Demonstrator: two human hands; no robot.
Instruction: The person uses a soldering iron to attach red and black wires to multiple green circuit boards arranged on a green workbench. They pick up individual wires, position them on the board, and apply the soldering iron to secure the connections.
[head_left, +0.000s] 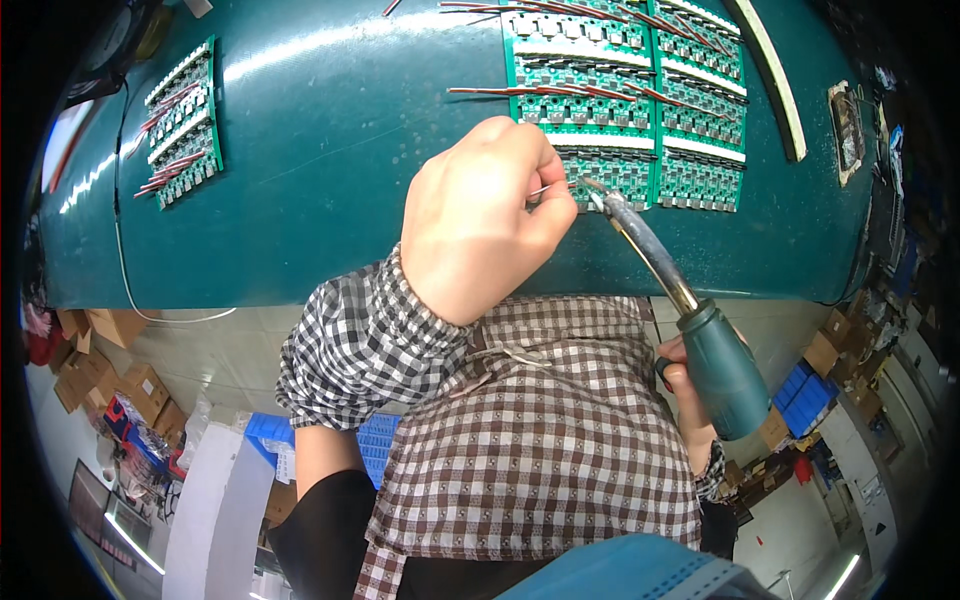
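Observation:
My left hand (480, 215) is closed in a pinch on a thin wire (538, 191), just over the near edge of a panel of green circuit boards (700, 185). In my right hand (686, 398), fingers wrap the green handle of a soldering iron (722, 370). Its tip points up and left to the boards, close to the left fingertips; whether it touches them I cannot tell. Red and dark wires (485, 91) lie across the upper rows of the panel. The left hand hides the panel's near left corner.
A smaller group of green boards (187, 125) with wires lies on the left of the green table (330, 200). A pale curved strip (772, 80) and a small tray (847, 135) are at the right. A white cable (125, 255) runs over the left front edge.

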